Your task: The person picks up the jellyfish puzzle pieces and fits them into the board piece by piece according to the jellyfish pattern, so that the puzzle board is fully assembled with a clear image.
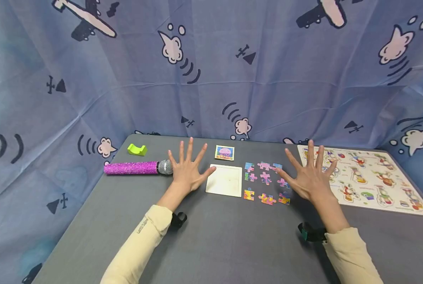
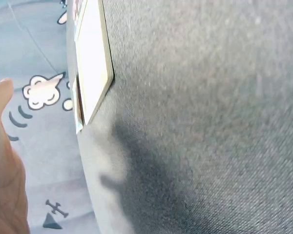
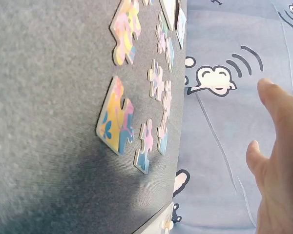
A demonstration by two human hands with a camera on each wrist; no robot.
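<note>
Both hands are held up over the grey table with fingers spread, holding nothing. The left hand (image 1: 187, 173) hovers between a glittery pink microphone (image 1: 137, 168) and a cream square puzzle tray (image 1: 224, 180); its thumb reaches toward the tray's edge in the head view. The right hand (image 1: 311, 179) is raised between several loose jigsaw pieces (image 1: 266, 178) and a large picture board (image 1: 369, 197), its fingers overlapping the board's left side. In the right wrist view, a yellow and blue corner piece (image 3: 115, 119) lies flat near other pieces, with the thumb and a finger (image 3: 278, 105) well off the table.
A small picture card (image 1: 224, 152) with a pink jellyfish lies behind the tray. At the back left sits a lime-green curved block (image 1: 137, 149). A blue patterned curtain (image 1: 211, 71) hangs along the far and left edges of the table.
</note>
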